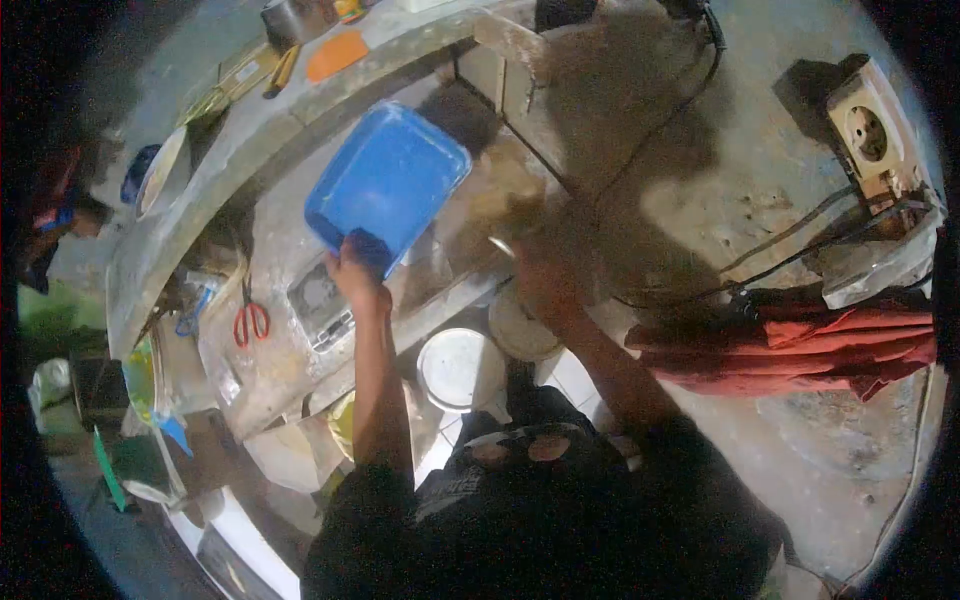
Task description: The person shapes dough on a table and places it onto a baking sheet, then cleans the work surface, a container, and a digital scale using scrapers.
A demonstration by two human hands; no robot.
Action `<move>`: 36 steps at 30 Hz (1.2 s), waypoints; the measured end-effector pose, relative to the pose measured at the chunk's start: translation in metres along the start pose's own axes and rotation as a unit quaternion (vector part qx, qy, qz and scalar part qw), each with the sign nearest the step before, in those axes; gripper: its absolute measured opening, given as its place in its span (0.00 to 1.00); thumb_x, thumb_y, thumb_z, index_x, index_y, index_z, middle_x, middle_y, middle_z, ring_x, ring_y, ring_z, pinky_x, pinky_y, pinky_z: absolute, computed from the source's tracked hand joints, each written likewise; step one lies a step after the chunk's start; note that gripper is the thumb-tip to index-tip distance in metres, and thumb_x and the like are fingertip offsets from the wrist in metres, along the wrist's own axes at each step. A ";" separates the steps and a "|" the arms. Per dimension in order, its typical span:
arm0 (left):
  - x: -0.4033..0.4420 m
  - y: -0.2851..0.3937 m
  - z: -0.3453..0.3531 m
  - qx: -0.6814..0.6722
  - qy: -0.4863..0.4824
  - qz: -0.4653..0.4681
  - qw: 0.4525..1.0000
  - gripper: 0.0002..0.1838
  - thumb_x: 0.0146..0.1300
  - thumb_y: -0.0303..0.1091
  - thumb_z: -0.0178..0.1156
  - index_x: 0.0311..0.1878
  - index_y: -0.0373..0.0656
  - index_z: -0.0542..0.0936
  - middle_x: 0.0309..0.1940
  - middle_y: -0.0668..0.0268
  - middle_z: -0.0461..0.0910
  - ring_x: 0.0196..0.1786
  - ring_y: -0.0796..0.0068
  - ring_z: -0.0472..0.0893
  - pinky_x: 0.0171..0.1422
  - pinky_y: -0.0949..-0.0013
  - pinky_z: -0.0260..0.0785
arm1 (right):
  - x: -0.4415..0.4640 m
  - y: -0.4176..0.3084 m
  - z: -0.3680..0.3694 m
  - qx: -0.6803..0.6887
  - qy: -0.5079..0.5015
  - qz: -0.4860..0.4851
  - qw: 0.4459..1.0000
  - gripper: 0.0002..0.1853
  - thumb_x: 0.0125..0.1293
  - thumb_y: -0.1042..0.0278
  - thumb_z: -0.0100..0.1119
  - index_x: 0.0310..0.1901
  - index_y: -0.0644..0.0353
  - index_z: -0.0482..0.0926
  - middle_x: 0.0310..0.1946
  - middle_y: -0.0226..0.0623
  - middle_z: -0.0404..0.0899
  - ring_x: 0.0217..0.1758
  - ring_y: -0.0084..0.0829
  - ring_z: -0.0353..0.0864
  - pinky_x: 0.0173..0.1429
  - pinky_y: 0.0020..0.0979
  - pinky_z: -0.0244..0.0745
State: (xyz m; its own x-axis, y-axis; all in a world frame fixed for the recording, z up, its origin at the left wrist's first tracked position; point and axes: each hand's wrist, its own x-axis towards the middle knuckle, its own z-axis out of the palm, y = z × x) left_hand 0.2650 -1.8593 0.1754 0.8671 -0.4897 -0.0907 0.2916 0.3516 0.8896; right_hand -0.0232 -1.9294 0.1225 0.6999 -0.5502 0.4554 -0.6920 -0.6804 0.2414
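Note:
My left hand (357,272) is closed on the near rim of a blue plastic basin (385,180), its fingers partly lost in shadow. The basin is tilted over the worktop, and its shallow inside looks bare. To its right, my right hand (540,270) is in deep shadow, with a small pale tip (501,246) showing at its fingers. What that tip belongs to is too dark to make out. A brownish, blurred patch (505,190) lies just beyond this hand. Beside my left wrist sits a flat grey device (322,305) on the worktop.
Red-handled scissors (250,325) lie left of the grey device. An orange flat piece (337,56) rests on the raised ledge. Below the worktop stands a white round-lidded container (460,370). Red cloth (790,345), cables and a wall socket (862,133) are at right.

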 end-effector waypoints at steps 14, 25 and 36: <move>-0.055 0.020 -0.065 0.004 0.068 -0.046 0.997 0.22 0.69 0.35 0.59 0.65 0.48 0.69 0.46 0.65 0.78 0.48 0.68 0.79 0.46 0.56 0.76 | 0.119 0.029 0.066 0.126 -0.160 0.073 0.976 0.17 0.70 0.59 0.56 0.53 0.63 0.79 0.43 0.47 0.82 0.42 0.47 0.82 0.48 0.47 0.78; -0.023 -0.112 0.035 0.109 -0.052 -0.110 0.987 0.29 0.76 0.38 0.53 0.75 0.41 0.60 0.59 0.52 0.77 0.57 0.59 0.76 0.62 0.58 0.70 | -0.040 0.059 -0.028 0.071 -0.214 0.202 0.953 0.20 0.74 0.55 0.53 0.54 0.66 0.79 0.42 0.53 0.82 0.40 0.54 0.83 0.48 0.51 0.77; 0.128 -0.118 0.056 0.259 0.118 0.112 0.952 0.35 0.63 0.44 0.69 0.65 0.30 0.70 0.55 0.42 0.78 0.56 0.49 0.79 0.59 0.56 0.72 | -0.099 0.061 -0.078 0.234 -0.266 0.201 0.913 0.23 0.76 0.60 0.50 0.60 0.73 0.74 0.56 0.66 0.77 0.58 0.60 0.79 0.62 0.50 0.75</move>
State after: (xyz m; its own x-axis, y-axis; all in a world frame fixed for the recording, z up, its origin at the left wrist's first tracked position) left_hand 0.3193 -2.0083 0.0834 0.9686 -0.2342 0.0839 -0.0971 -0.0454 0.9942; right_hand -0.1483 -1.8785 0.1590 0.4797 -0.8734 -0.0842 -0.8473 -0.4362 -0.3029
